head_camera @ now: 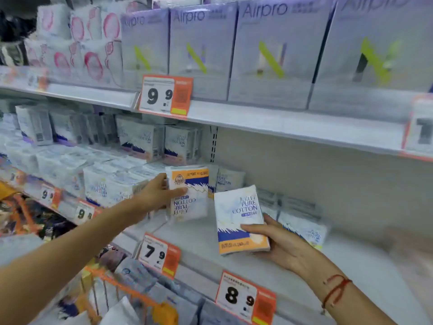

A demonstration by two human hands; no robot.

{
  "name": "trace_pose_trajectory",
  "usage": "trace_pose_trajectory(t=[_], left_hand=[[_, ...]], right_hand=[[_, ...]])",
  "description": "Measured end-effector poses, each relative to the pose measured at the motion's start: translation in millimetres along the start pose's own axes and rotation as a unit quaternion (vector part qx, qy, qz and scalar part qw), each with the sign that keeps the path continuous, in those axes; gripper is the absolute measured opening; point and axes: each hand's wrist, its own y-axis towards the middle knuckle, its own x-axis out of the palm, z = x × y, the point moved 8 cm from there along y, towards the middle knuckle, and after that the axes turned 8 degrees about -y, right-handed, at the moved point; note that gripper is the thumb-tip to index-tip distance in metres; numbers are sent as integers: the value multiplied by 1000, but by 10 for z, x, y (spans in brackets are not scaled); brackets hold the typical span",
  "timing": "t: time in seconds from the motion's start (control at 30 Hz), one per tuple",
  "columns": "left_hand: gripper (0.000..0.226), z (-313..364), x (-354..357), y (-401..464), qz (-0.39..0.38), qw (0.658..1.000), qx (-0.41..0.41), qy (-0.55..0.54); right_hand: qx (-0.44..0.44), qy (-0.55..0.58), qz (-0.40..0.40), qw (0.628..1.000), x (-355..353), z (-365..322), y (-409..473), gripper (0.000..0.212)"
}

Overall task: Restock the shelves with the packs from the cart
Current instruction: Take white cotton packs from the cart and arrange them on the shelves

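Note:
My left hand [156, 195] grips a white, blue and orange "Pure Cotton" pack [190, 195], held upside down just above the middle shelf [201, 242]. To its right, my right hand [278, 243] holds a second pack of the same kind [239, 219] upright, with its orange band at the bottom and its lower edge off the shelf board. More packs of this brand [229, 178] stand behind them, and others [302, 227] lie to the right on the shelf. The orange wire cart [131, 294] with more packs sits at the lower left.
Tall lilac "Airpro" boxes [276, 55] fill the upper shelf, with pink-printed packs [77, 43] to their left. Orange price tags [165, 95] [159, 253] [244, 297] hang on the shelf edges. The right part of the middle shelf [351, 266] shows bare white board.

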Motion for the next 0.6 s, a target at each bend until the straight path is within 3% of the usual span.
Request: trace_pose_trajectory(t=[0.17,0.27,0.37,0.47,0.53,0.6], left_hand=[[29,-182,299,377,-61,995,26,76],[36,-320,311,493,-56,992,38,109],[81,-348,272,540,-53,990,71,108],[113,-408,224,605,-40,989,76,124],[111,-556,242,637,-36,986,39,158],[92,-701,287,641,-35,972,17,233]], right_hand=[[-24,-58,62,996,-272,11,215,52],[-43,-73,98,992,-349,-33,349,67],[-78,-95,99,987,-327,-172,461,90],[-113,-170,108,973,-236,-297,545,88],[-128,-193,135,963,-194,-330,584,78],[-130,-172,149,965,-161,-309,607,69]])
